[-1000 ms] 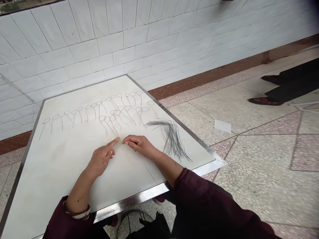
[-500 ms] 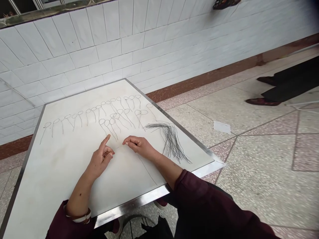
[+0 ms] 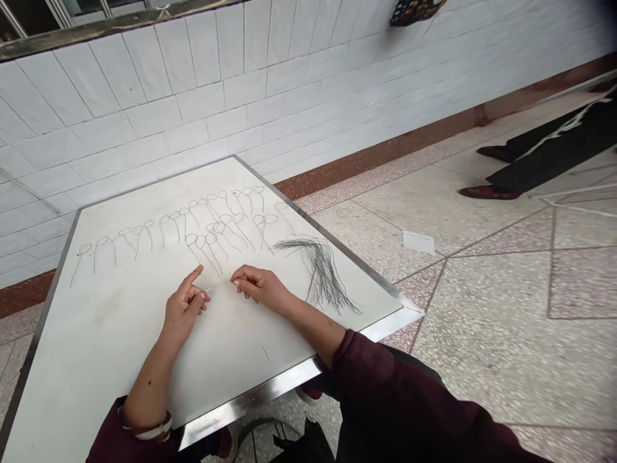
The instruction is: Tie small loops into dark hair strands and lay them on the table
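Over the white table (image 3: 120,354), my left hand (image 3: 184,312) pinches the end of a thin wire (image 3: 218,285) between thumb and curled fingers, its index finger stretched out. Facing it, my right hand (image 3: 260,285) has its thumb and fingers closed on the same wire, which spans the short gap. Just beyond my hands lie several wires bent into a loop at one end (image 3: 211,238), set out in rows. A bundle of straight dark wires (image 3: 328,273) rests to the right of my right hand.
The table has a metal edge (image 3: 250,393). A white tiled wall (image 3: 202,106) stands behind it. On the floor to the right lies a white piece of paper (image 3: 418,242). Farther right are a person's legs in dark trousers (image 3: 525,164).
My hands have shifted slightly apart, and a stretch of wire now shows between them. The long wire tail below my right hand shows less. The whole view has shifted a little.
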`<state>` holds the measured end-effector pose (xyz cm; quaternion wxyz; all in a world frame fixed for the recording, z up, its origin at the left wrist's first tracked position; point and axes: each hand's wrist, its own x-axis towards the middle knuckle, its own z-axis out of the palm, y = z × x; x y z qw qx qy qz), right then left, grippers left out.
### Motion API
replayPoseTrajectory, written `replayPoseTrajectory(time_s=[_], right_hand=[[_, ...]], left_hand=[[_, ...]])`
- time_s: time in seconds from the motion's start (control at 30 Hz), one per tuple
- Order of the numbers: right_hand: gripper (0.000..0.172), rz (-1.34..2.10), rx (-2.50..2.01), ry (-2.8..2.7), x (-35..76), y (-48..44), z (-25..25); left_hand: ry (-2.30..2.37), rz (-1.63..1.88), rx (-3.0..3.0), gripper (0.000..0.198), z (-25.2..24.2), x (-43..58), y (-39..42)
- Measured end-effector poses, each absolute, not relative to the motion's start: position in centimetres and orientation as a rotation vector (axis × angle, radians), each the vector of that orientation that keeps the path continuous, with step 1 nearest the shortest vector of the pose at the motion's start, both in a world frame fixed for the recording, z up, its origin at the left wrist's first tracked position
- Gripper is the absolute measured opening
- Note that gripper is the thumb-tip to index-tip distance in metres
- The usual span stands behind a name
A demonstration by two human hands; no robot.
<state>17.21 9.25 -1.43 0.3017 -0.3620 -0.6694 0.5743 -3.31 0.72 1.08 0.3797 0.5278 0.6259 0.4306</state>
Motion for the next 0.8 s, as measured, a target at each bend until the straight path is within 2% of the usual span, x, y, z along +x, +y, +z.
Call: replayPoseTrajectory(time_s=[0.17,0.37,0.57,0.8], right_hand=[[0.017,1.437,-1.049,-1.673,18.0,9.3,-0.5],[0.022,1.182,-1.184,-1.551,24.2,12.6,1.4],[0.02,0.85,-1.424,-1.527,29.5,15.1,0.2],[0.02,0.719,-1.601,-1.634,30.7,16.0,-1.1]], left_hand=[[1.627,1.085,1.354,0.062,1.3,-3.2,0.8],[1.757,1.085,1.336,0.061,1.3,-3.7,0.9],[1.813,1.025,1.365,0.059,1.4,-4.0,1.1],[1.907,1.081,1.361,0.057,1.6,-4.1,1.2]])
